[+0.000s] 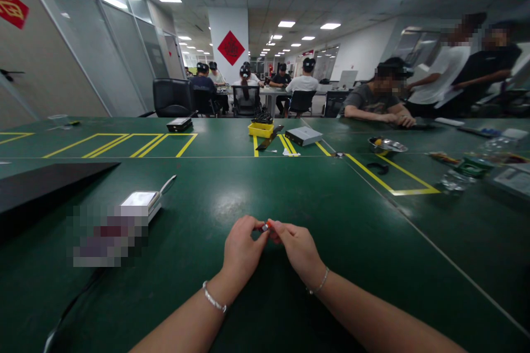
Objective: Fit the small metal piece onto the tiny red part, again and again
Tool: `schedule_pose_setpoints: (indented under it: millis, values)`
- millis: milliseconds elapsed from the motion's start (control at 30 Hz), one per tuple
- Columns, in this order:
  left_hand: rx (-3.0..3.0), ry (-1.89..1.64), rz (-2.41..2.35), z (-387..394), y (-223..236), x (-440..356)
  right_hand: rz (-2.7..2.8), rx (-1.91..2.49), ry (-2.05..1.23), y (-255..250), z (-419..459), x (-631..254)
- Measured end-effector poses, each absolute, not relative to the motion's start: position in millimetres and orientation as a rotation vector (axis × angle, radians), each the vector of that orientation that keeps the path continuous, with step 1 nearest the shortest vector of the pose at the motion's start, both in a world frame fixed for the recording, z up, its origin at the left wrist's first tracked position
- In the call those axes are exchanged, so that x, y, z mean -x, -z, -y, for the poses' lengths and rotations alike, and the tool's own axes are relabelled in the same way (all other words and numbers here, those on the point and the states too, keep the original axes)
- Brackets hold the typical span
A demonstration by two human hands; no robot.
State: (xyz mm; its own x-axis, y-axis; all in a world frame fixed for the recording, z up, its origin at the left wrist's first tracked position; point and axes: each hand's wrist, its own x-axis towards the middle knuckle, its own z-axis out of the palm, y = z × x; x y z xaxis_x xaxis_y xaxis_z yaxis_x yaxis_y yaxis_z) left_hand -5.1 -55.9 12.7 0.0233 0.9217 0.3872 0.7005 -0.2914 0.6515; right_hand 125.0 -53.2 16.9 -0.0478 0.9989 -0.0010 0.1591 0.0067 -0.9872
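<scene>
Both my hands meet above the green tabletop (199, 298), fingertips nearly touching. My left hand (244, 247) pinches one side of a small silvery and orange object (266, 226) between thumb and fingers. On the other side, my right hand (298, 248) has its thumb and forefinger closed at the orange end. The object is too small and too covered by fingers for me to tell its kind. A beaded bracelet (214, 298) circles my left wrist, and a thin chain (321, 282) my right.
To the left lie a boxy device with a pale top (141, 201) and a dark flat panel (45, 187). Farther back are a yellow bin (261, 130), a grey box (304, 135) and a metal bowl (388, 145). Plastic bottles (464, 174) lie right; a person (376, 96) sits across.
</scene>
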Motion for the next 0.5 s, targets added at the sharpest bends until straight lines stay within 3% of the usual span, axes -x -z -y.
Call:
schedule_pose_setpoints:
  millis: [267,367,500]
  values:
    - [-2.021,-1.089,-1.577,56.1,-11.7,2.6,1.422,1.244,-1.214,-21.5,43.6,-132.7]
    - [-1.983,-1.089,-1.531,55.2,-10.0,3.0,1.427,1.328,-1.046,-25.6,24.1,-157.3]
    - [-1.860,-1.124,-1.537,51.6,-5.7,5.3,1.262,1.625,-0.572,-31.7,-10.4,-228.9]
